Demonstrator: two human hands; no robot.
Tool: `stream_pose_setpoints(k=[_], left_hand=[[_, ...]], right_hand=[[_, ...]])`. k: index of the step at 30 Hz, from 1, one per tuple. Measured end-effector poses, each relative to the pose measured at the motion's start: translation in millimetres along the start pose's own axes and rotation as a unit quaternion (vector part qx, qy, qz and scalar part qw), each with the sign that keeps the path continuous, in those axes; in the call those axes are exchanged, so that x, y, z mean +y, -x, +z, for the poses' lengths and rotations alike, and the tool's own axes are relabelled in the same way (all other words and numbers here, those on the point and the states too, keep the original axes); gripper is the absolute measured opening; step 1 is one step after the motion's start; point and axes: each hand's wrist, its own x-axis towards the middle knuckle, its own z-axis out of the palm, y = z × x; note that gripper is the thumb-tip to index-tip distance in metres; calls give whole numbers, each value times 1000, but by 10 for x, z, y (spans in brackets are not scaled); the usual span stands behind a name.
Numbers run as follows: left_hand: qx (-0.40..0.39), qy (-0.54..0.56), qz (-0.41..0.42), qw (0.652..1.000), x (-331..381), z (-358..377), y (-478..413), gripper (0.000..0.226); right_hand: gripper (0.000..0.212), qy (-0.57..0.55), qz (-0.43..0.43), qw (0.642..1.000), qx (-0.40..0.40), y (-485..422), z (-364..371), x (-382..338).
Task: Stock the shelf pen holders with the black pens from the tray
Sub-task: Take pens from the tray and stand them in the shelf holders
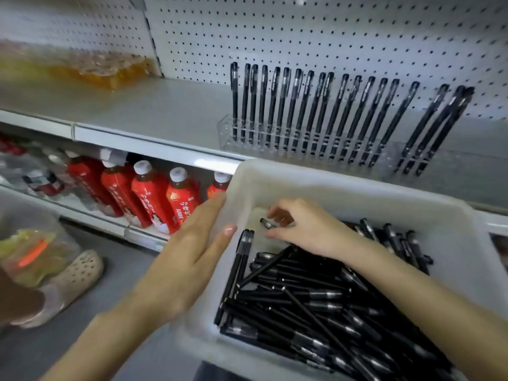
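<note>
A white plastic tray [357,188] sits low and right of centre, heaped with several loose black pens [316,295]. My left hand [189,259] lies flat against the tray's left wall, thumb over the rim, fingers straight. Inside the tray my right hand [305,229] curls its fingers round one black pen [265,223] near the far left corner. On the grey shelf above, a clear pen holder [302,141] stands full of several upright black pens. A second clear holder [445,166] to its right has three pens.
White pegboard [330,37] backs the shelf. Red juice bottles [154,199] line the lower shelf at left. A clear bin with orange contents [90,67] sits at upper left. A beige perforated shoe [68,284] and a clear bag [35,251] are on the floor.
</note>
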Motion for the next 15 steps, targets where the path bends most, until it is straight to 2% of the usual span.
stream_pose_setpoints(k=[4,7,15], left_hand=[[1,129,-60,990,-79,20,62,47],[0,191,-86,978,-137,0,66,40],[1,247,-95,964,-184,-9,92,43]], right_hand=[[34,-12,-7,1000,6,-122,146,-158],[41,-10,-1,1000,0,-206,269,-222],[43,-46,-9,999,24,-278,568,-288]])
